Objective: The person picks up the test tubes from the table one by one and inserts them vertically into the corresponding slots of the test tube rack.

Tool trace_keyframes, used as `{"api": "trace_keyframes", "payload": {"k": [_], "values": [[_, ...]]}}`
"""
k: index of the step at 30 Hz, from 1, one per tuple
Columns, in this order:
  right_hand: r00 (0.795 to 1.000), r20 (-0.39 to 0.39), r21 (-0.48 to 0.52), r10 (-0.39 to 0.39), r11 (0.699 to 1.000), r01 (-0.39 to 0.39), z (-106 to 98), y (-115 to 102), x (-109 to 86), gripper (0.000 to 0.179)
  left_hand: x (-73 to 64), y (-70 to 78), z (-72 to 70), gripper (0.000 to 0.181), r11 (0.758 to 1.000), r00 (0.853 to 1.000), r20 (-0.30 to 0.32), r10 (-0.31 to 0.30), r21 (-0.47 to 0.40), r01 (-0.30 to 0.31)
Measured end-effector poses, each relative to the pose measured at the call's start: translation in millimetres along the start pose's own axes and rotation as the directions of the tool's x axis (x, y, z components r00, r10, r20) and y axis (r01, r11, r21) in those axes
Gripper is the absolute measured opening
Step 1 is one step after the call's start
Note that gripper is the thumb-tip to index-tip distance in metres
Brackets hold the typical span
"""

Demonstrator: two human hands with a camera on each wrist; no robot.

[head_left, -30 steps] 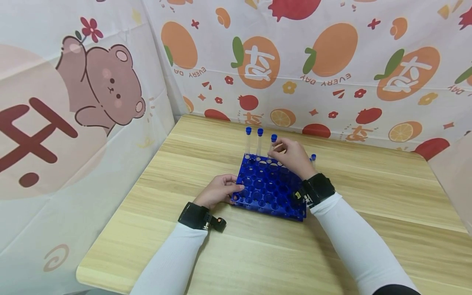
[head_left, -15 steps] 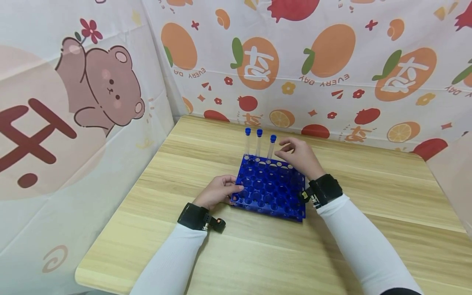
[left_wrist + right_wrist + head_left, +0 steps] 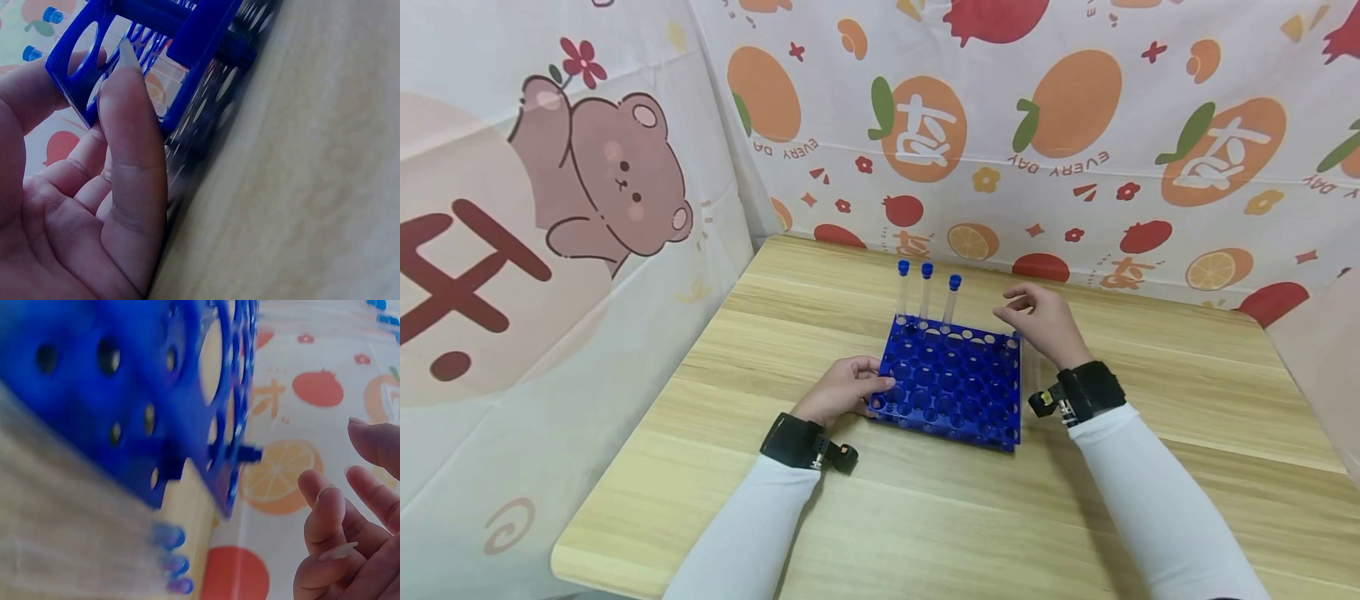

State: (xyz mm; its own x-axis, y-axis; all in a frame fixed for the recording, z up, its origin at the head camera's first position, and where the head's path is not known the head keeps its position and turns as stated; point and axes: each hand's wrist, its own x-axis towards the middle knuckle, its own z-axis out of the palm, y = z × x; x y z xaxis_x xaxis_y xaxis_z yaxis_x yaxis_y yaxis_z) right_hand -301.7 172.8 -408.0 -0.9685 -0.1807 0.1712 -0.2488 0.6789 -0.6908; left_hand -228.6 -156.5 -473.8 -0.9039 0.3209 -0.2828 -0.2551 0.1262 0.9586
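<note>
Fingers and thumb of our left hand pinch the left side of the blue rack, near its front corner, and we see them bent around its edge in the left wrist view. Our right hand hangs just above and beside the far right corner of the rack, holding nothing; its fingers are loosely bent, with thumb and forefinger apart. We have the rack standing on the wooden table, rows of round holes facing up. Three clear tubes with blue caps stand in its far row toward the left: two close together, and the third set slightly apart, leaning a little to the right. Along the right side of the rack, partly hidden by our wrist, we have more clear tubes; three blue ends show there in the right wrist view, but blur keeps us from counting the bodies. We wear white sleeves and, on each wrist, a black band carrying a small camera. Behind the table hangs a fruit-printed cloth, and at left a cloth with a bear.
</note>
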Motion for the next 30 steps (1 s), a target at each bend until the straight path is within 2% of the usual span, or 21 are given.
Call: {"api": "trace_keyframes", "payload": {"k": [12, 16, 20, 22, 26, 30], "values": [[0.994, -0.011, -0.012, 0.113, 0.993, -0.113, -8, 33, -4.0, 0.044, 2.5, -2.1, -1.7, 0.029, 1.000, 1.000, 0.005, 0.000, 0.003, 0.000], [0.990, -0.007, -0.052, 0.144, 0.988, -0.144, -9, 41, -5.8, 0.041, 2.9, -2.2, -1.5, 0.030, 1.000, 1.000, 0.005, -0.005, -0.001, 0.005], [0.984, 0.032, -0.098, 0.175, 0.980, -0.172, -11, 47, -8.0, 0.039, 2.2, -1.0, -1.6, 0.030, 1.000, 1.000, 0.004, -0.007, -0.008, 0.007], [0.976, 0.066, -0.112, 0.207, 0.974, -0.198, -13, 48, -9.5, 0.040, 1.5, 0.3, -1.6, 0.031, 1.000, 1.000, 0.005, -0.007, -0.010, 0.007], [0.942, 0.160, -0.123, 0.294, 0.953, -0.276, -15, 51, -12.4, 0.045, 0.1, 2.6, -1.0, 0.030, 1.000, 1.000, 0.005, -0.007, -0.006, 0.007], [0.913, 0.221, -0.115, 0.343, 0.939, -0.324, -15, 52, -14.1, 0.047, -0.2, 2.8, -0.5, 0.029, 1.000, 1.000, 0.006, -0.011, -0.004, 0.011]]}}
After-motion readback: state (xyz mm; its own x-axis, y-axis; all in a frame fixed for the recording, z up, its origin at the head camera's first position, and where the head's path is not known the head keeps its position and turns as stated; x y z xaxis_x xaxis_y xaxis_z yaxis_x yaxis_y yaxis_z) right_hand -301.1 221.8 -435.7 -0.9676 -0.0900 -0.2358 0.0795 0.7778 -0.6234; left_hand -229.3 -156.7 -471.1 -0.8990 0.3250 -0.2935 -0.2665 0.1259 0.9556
